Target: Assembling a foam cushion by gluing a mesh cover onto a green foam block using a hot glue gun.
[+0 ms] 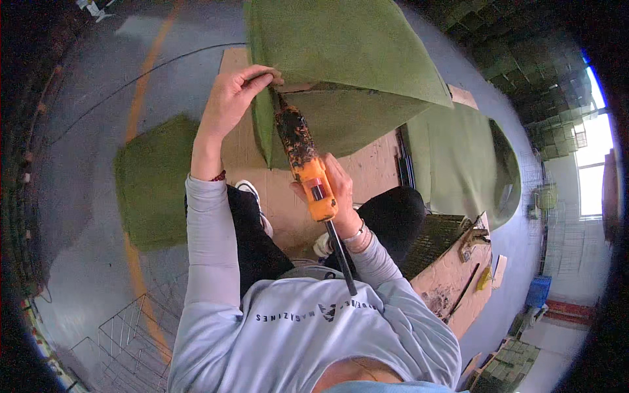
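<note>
Left hand (230,98) pinching far felt (347,72) edge, lifting it clear for nozzle access. Right hand (337,193) gripping orange glue gun (304,160) shut-fisted, aiming tip under fold.

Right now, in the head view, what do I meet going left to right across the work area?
Green mat on the floor → left hand pinching the green felt sheet → orange glue gun in the right hand → second green sheet → blue crate.

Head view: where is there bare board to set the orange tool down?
Bare board shows between the folded green mat and the right hand gripping the orange tool. It is crowded at the mat's edge, where the left hand pinches.
</note>
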### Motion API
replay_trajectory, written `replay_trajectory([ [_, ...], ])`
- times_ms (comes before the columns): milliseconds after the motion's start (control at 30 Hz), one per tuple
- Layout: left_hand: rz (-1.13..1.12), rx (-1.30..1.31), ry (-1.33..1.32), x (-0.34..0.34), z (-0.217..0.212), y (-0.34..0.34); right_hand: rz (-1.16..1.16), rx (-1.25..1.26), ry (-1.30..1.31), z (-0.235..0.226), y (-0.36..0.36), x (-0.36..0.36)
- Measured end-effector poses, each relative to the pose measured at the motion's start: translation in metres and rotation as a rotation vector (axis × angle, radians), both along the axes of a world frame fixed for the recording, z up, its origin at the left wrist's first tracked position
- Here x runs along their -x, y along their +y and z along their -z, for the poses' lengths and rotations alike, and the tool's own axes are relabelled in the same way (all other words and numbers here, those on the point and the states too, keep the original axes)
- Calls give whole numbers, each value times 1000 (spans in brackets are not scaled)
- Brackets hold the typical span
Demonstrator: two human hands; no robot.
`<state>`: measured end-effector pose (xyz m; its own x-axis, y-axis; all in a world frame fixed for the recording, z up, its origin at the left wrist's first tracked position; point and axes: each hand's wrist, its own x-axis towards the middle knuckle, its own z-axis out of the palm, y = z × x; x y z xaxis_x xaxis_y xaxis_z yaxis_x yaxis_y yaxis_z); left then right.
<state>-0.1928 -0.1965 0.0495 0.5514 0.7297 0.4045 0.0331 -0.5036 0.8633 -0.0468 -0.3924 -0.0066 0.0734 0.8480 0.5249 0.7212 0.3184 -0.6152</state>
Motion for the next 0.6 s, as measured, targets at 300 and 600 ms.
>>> replay_trajectory([
  [300, -28, -34, 25, -1, -2, -2, 72, 4, -34, 2, 2, 5],
  [600, -29, -28, 14, 0, -5, -3, 61, -37, 62, 4, 0, 8],
])
